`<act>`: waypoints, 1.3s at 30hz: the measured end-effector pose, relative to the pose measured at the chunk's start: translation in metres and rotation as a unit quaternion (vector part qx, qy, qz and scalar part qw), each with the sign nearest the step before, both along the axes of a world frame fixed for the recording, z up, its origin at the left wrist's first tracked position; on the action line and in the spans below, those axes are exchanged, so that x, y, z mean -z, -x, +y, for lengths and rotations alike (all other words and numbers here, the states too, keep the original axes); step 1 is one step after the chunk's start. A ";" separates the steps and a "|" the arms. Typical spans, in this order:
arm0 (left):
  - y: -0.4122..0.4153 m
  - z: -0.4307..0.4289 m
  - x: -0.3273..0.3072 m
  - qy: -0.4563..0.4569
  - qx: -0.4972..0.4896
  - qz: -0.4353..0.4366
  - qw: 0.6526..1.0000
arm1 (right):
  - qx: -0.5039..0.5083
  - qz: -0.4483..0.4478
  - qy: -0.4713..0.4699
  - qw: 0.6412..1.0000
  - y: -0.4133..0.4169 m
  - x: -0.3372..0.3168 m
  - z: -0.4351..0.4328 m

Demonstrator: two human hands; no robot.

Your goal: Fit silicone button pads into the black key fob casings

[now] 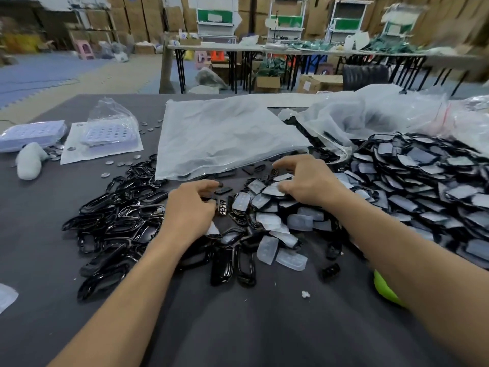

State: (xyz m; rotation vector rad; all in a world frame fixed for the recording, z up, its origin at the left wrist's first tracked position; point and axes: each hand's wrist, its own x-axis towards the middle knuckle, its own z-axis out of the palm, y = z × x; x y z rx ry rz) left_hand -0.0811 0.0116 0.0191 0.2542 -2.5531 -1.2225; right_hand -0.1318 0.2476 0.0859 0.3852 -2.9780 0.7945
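A pile of empty black key fob casings (119,221) lies on the dark cloth to the left. On the right is a big heap of casings with translucent silicone pads fitted (423,186). Loose silicone pads (291,258) lie in the middle. My left hand (190,207) hovers over the centre with curled fingers, pinching a small black piece (209,200) between thumb and forefinger. My right hand (307,178) reaches onto the near edge of the padded heap. Its curled fingers and thumb hold a padded casing (274,190).
A large clear plastic bag (225,139) lies flat behind my hands, with crumpled bags (370,115) to its right. Trays of coin cells (108,132) and loose coin cells (119,163) sit at the far left. A green object (383,290) shows under my right forearm.
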 end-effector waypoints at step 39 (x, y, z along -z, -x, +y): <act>-0.006 -0.086 -0.009 -0.382 -0.128 0.073 0.912 | 0.021 0.041 0.338 0.940 -0.017 0.077 -0.154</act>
